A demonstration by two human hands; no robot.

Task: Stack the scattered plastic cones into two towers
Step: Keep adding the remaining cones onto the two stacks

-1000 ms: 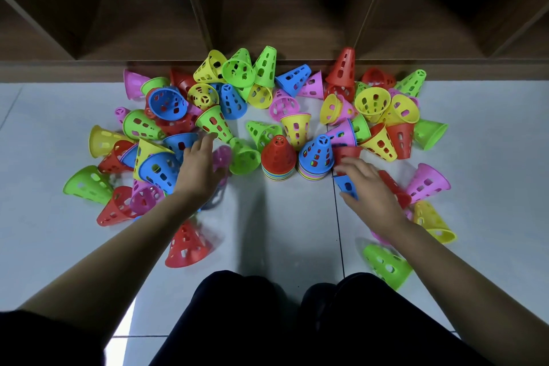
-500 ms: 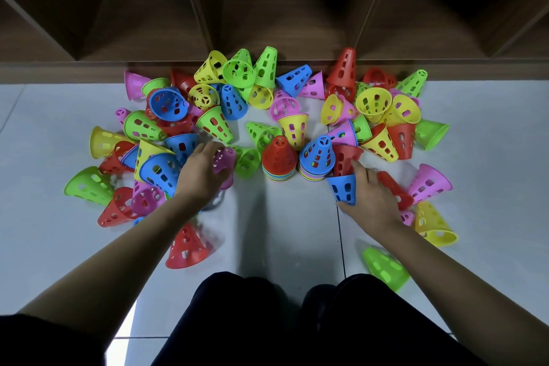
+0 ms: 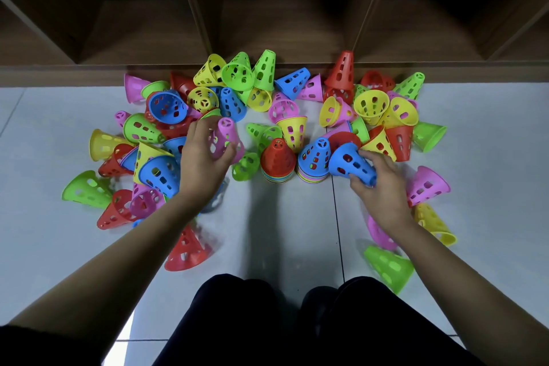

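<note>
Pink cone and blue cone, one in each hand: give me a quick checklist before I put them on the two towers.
1. Left hand grips the pink cone: ok.
2. Right hand grips the blue cone: ok.
3. Red-topped tower upright with its top free: ok.
4. Blue-topped tower upright with its top free: ok.
5. Blue cone squared up for seating: not ok, it is tilted.
6. Green cone lying beside the red-topped tower, clear of its base: cannot tell.
</note>
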